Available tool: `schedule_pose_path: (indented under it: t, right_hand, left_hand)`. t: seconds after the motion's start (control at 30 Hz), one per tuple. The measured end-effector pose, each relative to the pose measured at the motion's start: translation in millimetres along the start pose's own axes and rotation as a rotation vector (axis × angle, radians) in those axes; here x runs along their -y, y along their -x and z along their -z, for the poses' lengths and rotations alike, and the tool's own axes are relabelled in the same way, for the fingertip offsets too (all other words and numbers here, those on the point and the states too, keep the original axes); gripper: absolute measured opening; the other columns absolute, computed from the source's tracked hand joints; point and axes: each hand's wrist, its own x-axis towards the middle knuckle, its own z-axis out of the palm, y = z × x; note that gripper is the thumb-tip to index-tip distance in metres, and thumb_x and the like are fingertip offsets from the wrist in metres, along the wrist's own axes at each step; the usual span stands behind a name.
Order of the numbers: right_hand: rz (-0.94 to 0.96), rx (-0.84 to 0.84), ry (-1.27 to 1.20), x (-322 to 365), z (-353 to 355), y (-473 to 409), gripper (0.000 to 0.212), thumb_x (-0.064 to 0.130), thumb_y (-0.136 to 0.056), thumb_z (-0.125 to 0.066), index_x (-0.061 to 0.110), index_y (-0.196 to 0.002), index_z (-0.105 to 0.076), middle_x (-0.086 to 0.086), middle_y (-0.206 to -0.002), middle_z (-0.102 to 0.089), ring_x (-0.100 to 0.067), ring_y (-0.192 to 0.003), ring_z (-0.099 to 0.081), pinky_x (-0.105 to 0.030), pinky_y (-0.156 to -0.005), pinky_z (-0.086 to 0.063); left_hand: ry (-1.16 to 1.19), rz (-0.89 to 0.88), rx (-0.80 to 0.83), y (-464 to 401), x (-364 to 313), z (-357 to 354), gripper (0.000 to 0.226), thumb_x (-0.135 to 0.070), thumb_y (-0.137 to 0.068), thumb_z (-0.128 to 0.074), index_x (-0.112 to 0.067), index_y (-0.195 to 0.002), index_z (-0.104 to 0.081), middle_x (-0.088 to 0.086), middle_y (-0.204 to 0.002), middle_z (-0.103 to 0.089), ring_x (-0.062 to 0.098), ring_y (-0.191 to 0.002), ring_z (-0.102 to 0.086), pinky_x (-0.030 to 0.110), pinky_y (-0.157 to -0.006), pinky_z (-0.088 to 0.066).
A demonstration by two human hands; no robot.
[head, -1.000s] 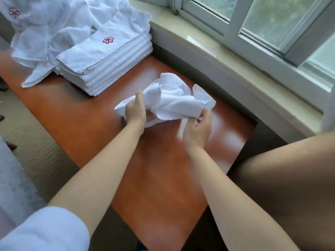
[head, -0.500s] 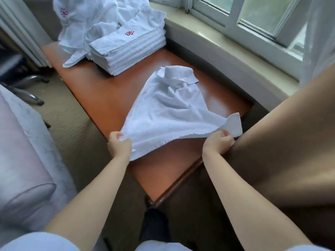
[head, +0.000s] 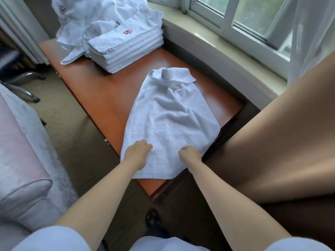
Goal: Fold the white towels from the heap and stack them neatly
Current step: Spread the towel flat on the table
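Observation:
A white towel (head: 168,120) lies spread lengthwise on the orange-brown table (head: 101,95), its far end flipped back over itself and its near edge hanging past the table's corner. My left hand (head: 137,153) and my right hand (head: 190,153) sit on top of the towel's near part, a short way apart, fingers curled down into the cloth; the fingertips are hidden. At the far end of the table stands a stack of folded white towels (head: 126,49) with a red flower emblem on top. The loose heap of towels (head: 87,20) lies behind and to the left of it.
A stone window ledge (head: 226,51) and window run along the table's right side. A brown padded seat (head: 272,151) butts against the table's near right corner. At the left are a pale cushioned chair (head: 20,160) and chair legs (head: 27,84) on the carpet.
The crumpled towel was pulled open toward me and laid flat on the table. Both hands left its near corners and moved inward onto the cloth.

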Motion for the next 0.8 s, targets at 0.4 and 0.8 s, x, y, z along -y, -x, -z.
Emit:
schedule_pose_path:
  t: [0.4,0.8]
  right_hand:
    - [0.018,-0.032,-0.270,82.2,34.0,-81.1,0.041,0.007,-0.089,-0.047,0.008,-0.130,-0.054,-0.013,-0.123,-0.058,-0.031,-0.112,-0.060,-0.033,-0.083,-0.047]
    - [-0.147,-0.211,-0.752,190.7,66.1,-238.7,0.021,0.019,-0.090,-0.050,0.004,-0.101,-0.060,-0.007,-0.090,-0.063,-0.026,-0.079,-0.062,-0.035,-0.075,-0.050]
  left_hand:
    - [0.586,0.027,0.221,-132.3,4.7,66.7,0.050,-0.012,-0.093,-0.045,-0.019,-0.143,-0.041,0.011,-0.135,-0.052,0.025,-0.109,-0.058,0.031,-0.088,-0.048]
    - [1.431,0.539,-0.105,-306.9,-2.1,131.7,0.011,-0.020,-0.095,-0.055,-0.011,-0.096,-0.049,0.010,-0.089,-0.052,0.022,-0.068,-0.054,0.036,-0.071,-0.052]
